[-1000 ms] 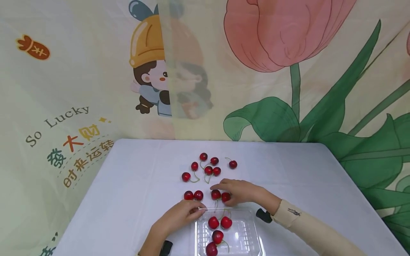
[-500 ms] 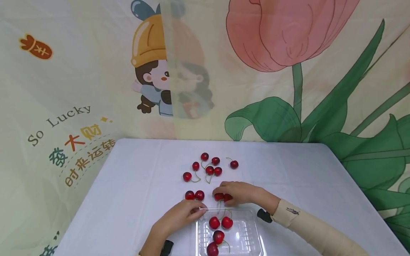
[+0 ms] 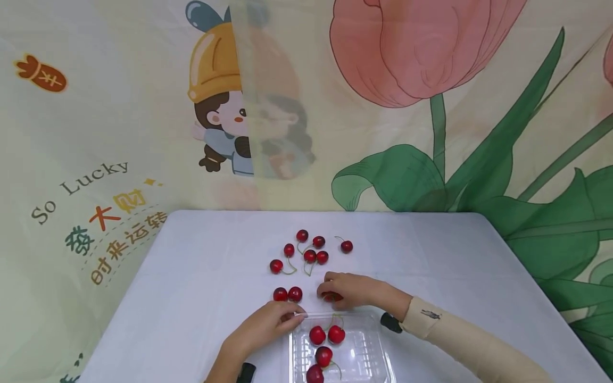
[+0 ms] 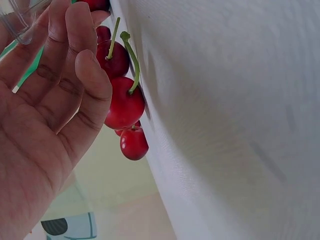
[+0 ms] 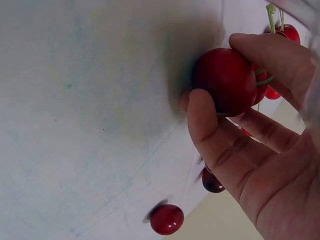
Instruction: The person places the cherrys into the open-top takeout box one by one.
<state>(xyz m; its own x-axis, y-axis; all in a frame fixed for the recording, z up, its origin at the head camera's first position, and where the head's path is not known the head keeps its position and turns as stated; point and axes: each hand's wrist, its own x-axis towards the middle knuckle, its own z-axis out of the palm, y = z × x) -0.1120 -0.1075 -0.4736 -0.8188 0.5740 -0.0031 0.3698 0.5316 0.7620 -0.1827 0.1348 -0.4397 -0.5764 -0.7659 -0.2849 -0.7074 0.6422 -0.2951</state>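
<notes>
My left hand (image 3: 270,327) holds the back left corner of a clear plastic container (image 3: 366,346); the container's edge (image 4: 25,35) lies at its fingers in the left wrist view. Several red cherries with green stems are inside. Behind the container, my right hand (image 3: 354,291) grips a pair of cherries low over the white cloth. In the right wrist view the nearer dark red cherry (image 5: 224,81) sits between thumb and fingers, and the second cherry (image 5: 261,86) is partly hidden behind it. Two more cherries (image 3: 288,294) lie just beyond my left hand.
Farther back on the white-covered table (image 3: 206,287) lies a loose group of cherries (image 3: 309,256), some joined by their stems. A single cherry (image 3: 347,246) lies to their right. A printed cloth backdrop (image 3: 297,191) hangs behind the table.
The fingers of my right hand have drawn in around the two cherries, which are now mostly covered in the head view. My left hand keeps its place on the container's corner.
</notes>
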